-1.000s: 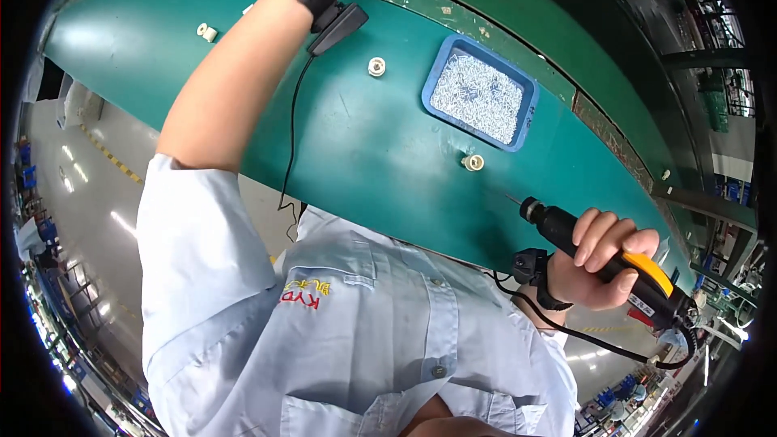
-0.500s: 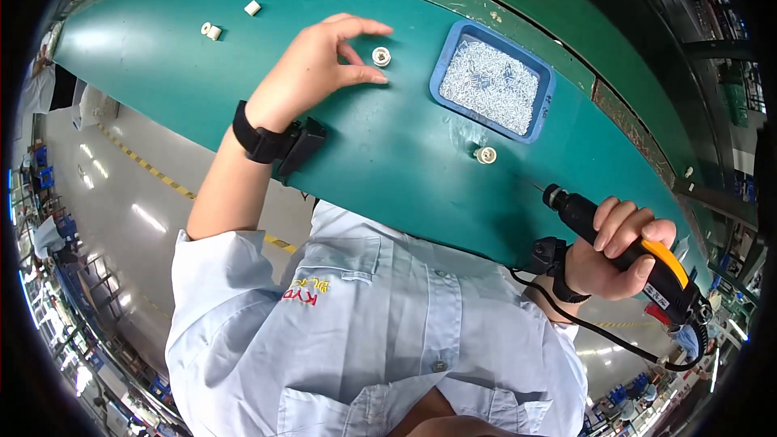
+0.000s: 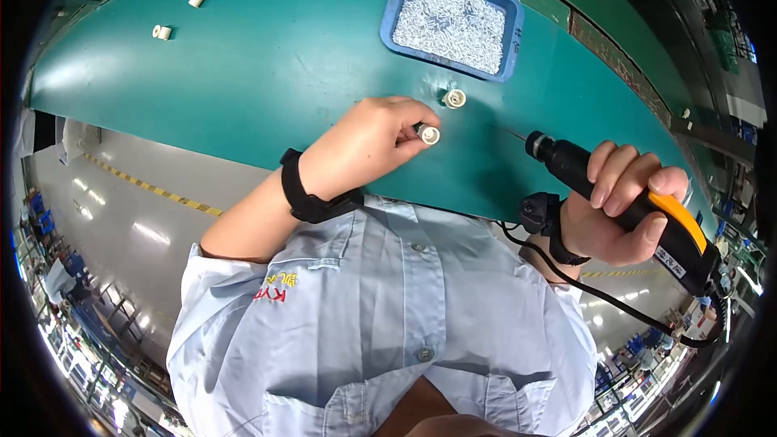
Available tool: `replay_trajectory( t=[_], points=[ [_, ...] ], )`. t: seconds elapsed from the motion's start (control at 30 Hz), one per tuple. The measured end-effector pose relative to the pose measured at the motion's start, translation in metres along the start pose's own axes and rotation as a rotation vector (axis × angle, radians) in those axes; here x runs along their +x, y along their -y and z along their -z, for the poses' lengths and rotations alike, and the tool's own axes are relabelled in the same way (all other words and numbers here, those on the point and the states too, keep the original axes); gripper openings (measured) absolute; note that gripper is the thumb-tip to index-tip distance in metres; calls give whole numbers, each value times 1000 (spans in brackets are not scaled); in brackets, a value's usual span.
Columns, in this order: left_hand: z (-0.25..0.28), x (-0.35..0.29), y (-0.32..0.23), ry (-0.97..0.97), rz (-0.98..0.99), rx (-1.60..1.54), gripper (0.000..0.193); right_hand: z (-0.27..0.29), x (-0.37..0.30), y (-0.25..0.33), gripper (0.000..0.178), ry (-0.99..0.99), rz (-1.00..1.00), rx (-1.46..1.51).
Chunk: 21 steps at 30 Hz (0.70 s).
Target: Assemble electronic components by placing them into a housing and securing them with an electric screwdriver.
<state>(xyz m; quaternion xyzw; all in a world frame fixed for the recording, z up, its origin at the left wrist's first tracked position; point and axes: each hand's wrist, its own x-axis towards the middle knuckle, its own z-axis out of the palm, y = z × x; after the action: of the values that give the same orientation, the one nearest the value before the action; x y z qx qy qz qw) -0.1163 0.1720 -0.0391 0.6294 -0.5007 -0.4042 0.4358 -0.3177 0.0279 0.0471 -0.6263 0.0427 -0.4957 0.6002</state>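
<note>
My left hand [image 3: 376, 142] pinches a small cream-coloured round socket [image 3: 430, 136] between thumb and fingers, its hollow end facing up. Just beyond it, a second cream round part [image 3: 455, 99] rests on the green table, with small clear bits beside it. In my right hand [image 3: 623, 202] is a black electric screwdriver [image 3: 571, 168] with an orange strip on its grip. Its thin bit points left over the table, apart from both round parts.
A blue tray [image 3: 390, 20] full of small shiny pin-like pieces stands toward the back of the green table [image 3: 259, 65]. Several small cream cylinders, such as this one [image 3: 197, 0], lie at the far left. The screwdriver's black cable [image 3: 603, 302] loops below my right wrist.
My left hand has closed on the socket and brought it right and nearer to me. The right hand still grips the screwdriver. The view has shifted, so table items appear higher and further left.
</note>
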Motion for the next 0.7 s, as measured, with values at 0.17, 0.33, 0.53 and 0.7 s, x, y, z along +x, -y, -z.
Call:
replay_trajectory(
  t=[0.17, 0.33, 0.53, 0.7],
  points=[
    [-16, 3, 4, 29, -47, -7, 22, 9, -4, 3, 36, 17, 10, 17],
    [-15, 0, 0, -11, -17, -19, 23, 13, -5, 1, 38, 23, 3, 39],
    [34, 21, -34, -27, -69, 158, 19, 16, -6, 1, 38, 27, 9, 29],
    [46, 89, -11, -186, -545, 632, 15, 11, -6, 5, 38, 3, 1, 26]
  ],
)
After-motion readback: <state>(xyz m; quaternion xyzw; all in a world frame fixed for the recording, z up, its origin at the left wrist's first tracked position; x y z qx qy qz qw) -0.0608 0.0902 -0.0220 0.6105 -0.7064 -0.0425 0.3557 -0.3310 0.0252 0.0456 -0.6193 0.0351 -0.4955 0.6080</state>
